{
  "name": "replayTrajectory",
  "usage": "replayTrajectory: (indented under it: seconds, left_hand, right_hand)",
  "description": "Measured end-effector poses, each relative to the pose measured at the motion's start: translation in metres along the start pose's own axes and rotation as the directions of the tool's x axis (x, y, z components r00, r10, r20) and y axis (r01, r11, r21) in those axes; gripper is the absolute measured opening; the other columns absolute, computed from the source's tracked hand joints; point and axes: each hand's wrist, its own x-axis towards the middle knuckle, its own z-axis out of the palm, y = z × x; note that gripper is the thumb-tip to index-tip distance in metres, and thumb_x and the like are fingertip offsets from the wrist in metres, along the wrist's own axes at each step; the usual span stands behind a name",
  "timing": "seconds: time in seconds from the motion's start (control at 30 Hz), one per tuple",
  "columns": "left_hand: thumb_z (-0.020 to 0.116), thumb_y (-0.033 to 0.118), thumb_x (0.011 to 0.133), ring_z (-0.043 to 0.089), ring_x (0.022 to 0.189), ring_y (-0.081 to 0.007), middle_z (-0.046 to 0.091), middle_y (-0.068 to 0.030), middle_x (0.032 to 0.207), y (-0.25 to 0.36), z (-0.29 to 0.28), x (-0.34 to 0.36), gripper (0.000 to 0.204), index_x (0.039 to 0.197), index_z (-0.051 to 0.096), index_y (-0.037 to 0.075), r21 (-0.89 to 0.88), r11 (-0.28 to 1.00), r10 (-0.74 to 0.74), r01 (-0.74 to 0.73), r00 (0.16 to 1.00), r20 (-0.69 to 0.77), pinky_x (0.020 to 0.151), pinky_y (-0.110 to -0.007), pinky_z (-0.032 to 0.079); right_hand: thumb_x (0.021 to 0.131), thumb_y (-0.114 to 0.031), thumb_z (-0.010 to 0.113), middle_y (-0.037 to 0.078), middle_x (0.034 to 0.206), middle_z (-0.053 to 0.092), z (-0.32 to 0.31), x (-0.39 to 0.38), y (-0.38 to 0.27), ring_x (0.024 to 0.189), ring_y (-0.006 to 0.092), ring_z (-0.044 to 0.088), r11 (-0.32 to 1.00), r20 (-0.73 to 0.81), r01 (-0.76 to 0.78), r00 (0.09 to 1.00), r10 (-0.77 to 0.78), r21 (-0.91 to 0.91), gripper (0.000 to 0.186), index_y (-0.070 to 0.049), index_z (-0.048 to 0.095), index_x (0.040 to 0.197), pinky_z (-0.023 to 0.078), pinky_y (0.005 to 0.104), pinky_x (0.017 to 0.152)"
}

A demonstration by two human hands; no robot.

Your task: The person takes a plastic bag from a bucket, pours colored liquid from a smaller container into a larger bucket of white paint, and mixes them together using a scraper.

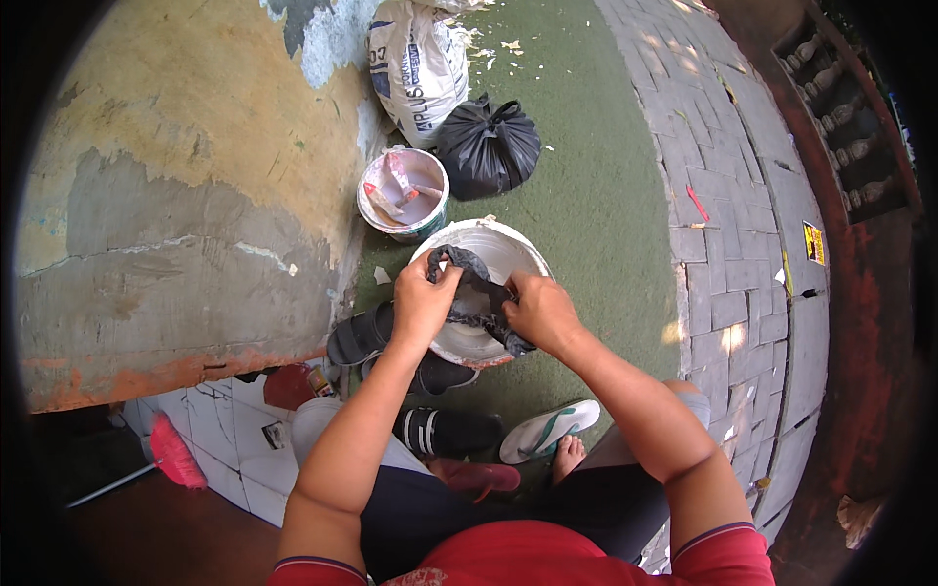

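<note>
My left hand point(424, 301) and my right hand point(545, 311) both pinch a twisted black strip point(469, 262); I cannot tell if it is plastic or cloth. It makes a loop by the left fingers, and a loose end hangs below the right hand. Under both hands stands a wide white bucket point(523, 246), its inside smeared with pale residue. Beyond it, a smaller bucket point(442, 174) contains milky liquid and several paint-stained tools point(396, 176). The hands partly hide the wide bucket's inside.
A tied black bag point(489, 151) and a white sack point(418, 73) stand farther off by the peeling wall point(186, 225). Black sandals point(363, 332) lie left of the bucket, with a white flip-flop point(549, 433) by my foot. A pink broom point(176, 454) is at lower left.
</note>
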Motion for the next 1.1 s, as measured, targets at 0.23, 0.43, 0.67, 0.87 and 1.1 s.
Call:
replayTrajectory:
  seconds: [0.23,0.43,0.67,0.87,1.1]
  left_hand:
    - [0.063,0.023,0.085,0.064,0.069,-0.0383,0.063,-0.0207,0.070,0.022,-0.030,-0.012,0.024,0.090,0.068,0.000,0.341,0.932,0.157,-0.123,0.985,-0.072,0.064,-0.041,0.048]
    - [0.062,0.020,0.088,0.063,0.065,-0.0204,0.065,-0.0125,0.068,0.027,-0.048,-0.006,0.022,0.090,0.066,-0.002,0.113,0.982,0.155,-0.150,0.988,-0.029,0.062,-0.033,0.046]
    - [0.064,0.017,0.090,0.052,0.111,-0.0129,0.058,-0.0065,0.119,0.033,-0.073,0.012,0.039,0.124,0.054,0.001,-0.754,0.653,0.179,0.069,0.954,0.242,0.098,-0.029,0.039]
    - [0.031,0.056,0.097,0.044,0.127,-0.0265,0.048,-0.0146,0.135,0.018,-0.047,0.018,0.070,0.140,0.038,0.001,-0.876,0.459,0.256,0.151,0.921,0.292,0.109,-0.044,0.030]
    - [0.025,0.064,0.096,0.040,0.131,-0.0213,0.048,-0.0101,0.139,0.000,0.062,-0.002,0.077,0.143,0.037,0.004,-0.816,0.473,0.108,0.332,0.897,0.428,0.110,-0.037,0.028]
  right_hand:
    - [0.079,-0.007,0.056,0.025,0.088,0.064,-0.010,0.004,0.005,0.086,0.0410,0.062,0.992,-0.304,0.080,0.951,-0.048,0.094,0.022,0.000,0.054,0.100,0.049,0.0466,0.079]
    - [0.084,-0.007,0.052,0.017,0.081,0.059,-0.041,0.008,-0.008,0.079,0.0230,0.058,0.921,-0.040,0.150,0.989,-0.146,0.359,0.015,0.000,0.052,0.097,0.046,0.0356,0.073]
    - [0.086,-0.015,0.050,0.002,0.078,0.057,-0.074,0.001,-0.021,0.075,0.0109,0.053,0.690,-0.085,0.128,0.992,-0.096,0.712,0.015,-0.001,0.055,0.091,0.043,0.0272,0.071]
    - [0.084,-0.010,0.048,-0.003,0.077,0.053,-0.111,-0.018,-0.032,0.073,0.0055,0.045,0.490,-0.125,0.090,0.991,0.038,0.867,0.010,-0.003,0.055,0.083,0.036,0.0216,0.068]
    - [0.079,-0.009,0.049,-0.006,0.071,0.041,-0.140,-0.052,-0.051,0.067,0.0043,0.035,0.678,-0.215,0.154,0.977,0.005,0.718,0.005,-0.005,0.049,0.077,0.028,0.0222,0.060]
